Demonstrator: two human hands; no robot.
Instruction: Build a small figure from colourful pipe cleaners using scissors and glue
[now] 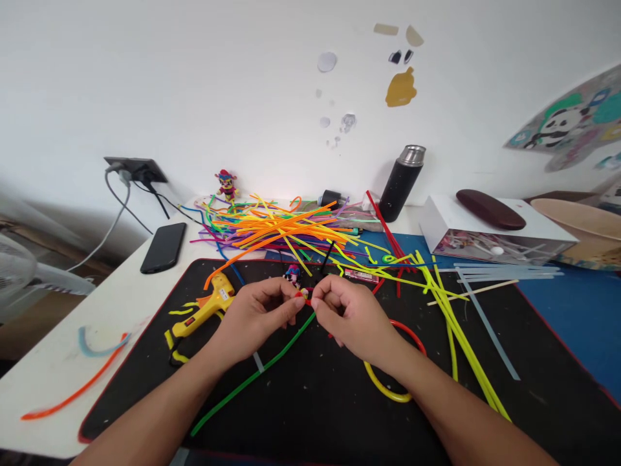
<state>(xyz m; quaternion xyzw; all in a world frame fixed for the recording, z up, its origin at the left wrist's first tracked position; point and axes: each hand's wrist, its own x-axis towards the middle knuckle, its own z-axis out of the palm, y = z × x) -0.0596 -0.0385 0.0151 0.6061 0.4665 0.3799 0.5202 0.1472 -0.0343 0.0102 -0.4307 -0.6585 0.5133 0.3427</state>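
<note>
Over the middle of the black mat (310, 414), my left hand (259, 314) and my right hand (354, 317) face each other, fingertips pinched close together. Between them shows a short red pipe cleaner piece (308, 301), with each hand gripping one side. A small white and yellow bit sits by the left fingertips; its kind is unclear. Just behind my fingers stands a small colourful figurine (292, 274), partly hidden. A green pipe cleaner (252, 378) runs from beneath my hands toward the near left. Left of my left hand lies a yellow glue gun (204, 310).
Behind the hands is a heap of coloured pipe cleaners (286, 226). Yellow strands (460, 336) and clear glue sticks (490, 323) lie right. A black flask (402, 184), a white box (499, 226), a phone (163, 248) and another figurine (226, 186) stand or lie around.
</note>
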